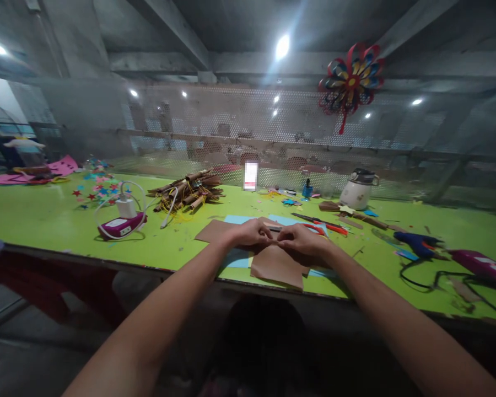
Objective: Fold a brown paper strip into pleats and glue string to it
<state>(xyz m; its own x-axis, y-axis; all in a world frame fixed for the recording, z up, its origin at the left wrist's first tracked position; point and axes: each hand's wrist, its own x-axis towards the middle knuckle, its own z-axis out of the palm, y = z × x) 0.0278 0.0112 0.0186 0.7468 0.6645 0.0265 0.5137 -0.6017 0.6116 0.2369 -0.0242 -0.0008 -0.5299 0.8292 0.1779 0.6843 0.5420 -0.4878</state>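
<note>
Both my hands meet over a piece of brown paper [276,267] near the table's front edge. My left hand [253,231] pinches the paper's far edge between thumb and fingers. Close beside it, my right hand [301,239] grips the same edge, which looks rolled or folded where the fingertips press. More brown paper [210,231] sticks out left of my left hand. Light blue sheets [236,259] lie underneath. Just beyond my right hand are scissors with red-orange handles [333,226]. My fingers partly hide a dark, thin item behind them.
A pile of brown paper rolls with yellow string [190,190] and a purple power strip [122,225] lie to the left. Colourful paper stars [101,184] hang behind. At right are a white jug [356,190], a blue glue gun [417,242] with its cord, and another purple power strip [481,266].
</note>
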